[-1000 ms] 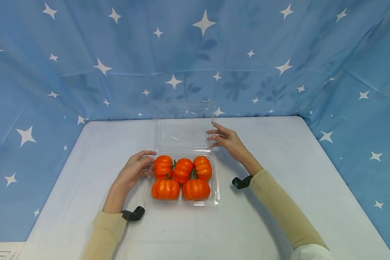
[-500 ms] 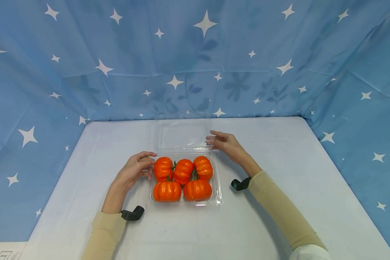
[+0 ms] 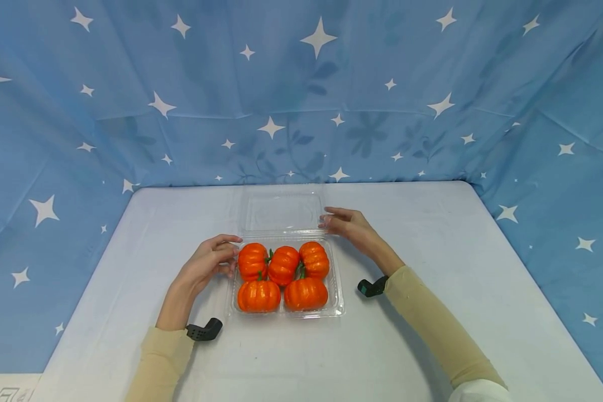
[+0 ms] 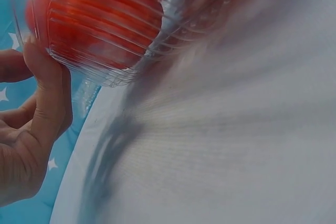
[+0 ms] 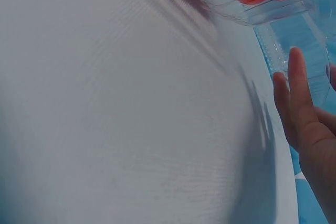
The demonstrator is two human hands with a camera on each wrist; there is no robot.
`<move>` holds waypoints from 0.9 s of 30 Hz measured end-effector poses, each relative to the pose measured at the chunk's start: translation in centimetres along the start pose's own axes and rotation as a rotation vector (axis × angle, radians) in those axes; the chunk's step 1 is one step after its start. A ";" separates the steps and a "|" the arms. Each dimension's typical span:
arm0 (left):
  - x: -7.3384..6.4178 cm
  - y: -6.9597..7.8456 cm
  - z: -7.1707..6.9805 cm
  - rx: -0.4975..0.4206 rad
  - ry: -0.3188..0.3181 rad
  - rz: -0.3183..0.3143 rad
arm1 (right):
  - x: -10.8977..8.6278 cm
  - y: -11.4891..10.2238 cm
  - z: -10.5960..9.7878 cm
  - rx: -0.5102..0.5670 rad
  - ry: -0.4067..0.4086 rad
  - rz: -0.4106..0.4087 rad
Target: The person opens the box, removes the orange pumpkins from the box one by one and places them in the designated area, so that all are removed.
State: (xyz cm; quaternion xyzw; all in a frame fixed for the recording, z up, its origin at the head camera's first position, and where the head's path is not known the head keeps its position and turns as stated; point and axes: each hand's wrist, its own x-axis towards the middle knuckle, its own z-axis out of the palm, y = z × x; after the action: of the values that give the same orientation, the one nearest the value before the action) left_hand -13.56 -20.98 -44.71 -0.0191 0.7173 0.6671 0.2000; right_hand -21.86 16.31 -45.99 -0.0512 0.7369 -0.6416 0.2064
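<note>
A clear plastic clamshell container [image 3: 338,304] sits on the table with several orange-red pumpkins [image 3: 305,293] packed in its base. Its transparent lid [image 3: 282,212] is hinged at the back and leans away from the base. My left hand [image 3: 208,262] is at the container's back left corner, its loosely bent fingers touching the side. In the left wrist view a fingertip [image 4: 32,40] meets the ribbed wall by a pumpkin [image 4: 105,24]. At the lid's right edge is my right hand [image 3: 352,226], with extended fingers. The right wrist view shows those fingers [image 5: 297,77] against the lid.
A white cloth covers the table [image 3: 301,363]. Behind it and along both sides hangs a blue curtain [image 3: 206,72] with white stars. A black wrist camera [image 3: 205,329] is strapped to the left wrist, and another camera [image 3: 373,287] to the right.
The lid has tipped farther back and down. My right hand has moved down with it, and its fingers have come closer together. The left hand has stayed at the container's side.
</note>
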 end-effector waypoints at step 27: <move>0.0 -0.2 -0.2 0.024 -0.022 0.005 | -4.4 -1.9 0.7 -0.664 0.159 -0.218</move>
State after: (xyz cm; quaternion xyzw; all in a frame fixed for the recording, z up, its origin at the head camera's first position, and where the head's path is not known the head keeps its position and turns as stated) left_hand -13.59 -21.19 -44.89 -0.0077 0.7230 0.6592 0.2066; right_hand -17.92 16.88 -43.19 -0.1435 0.9092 -0.3876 0.0507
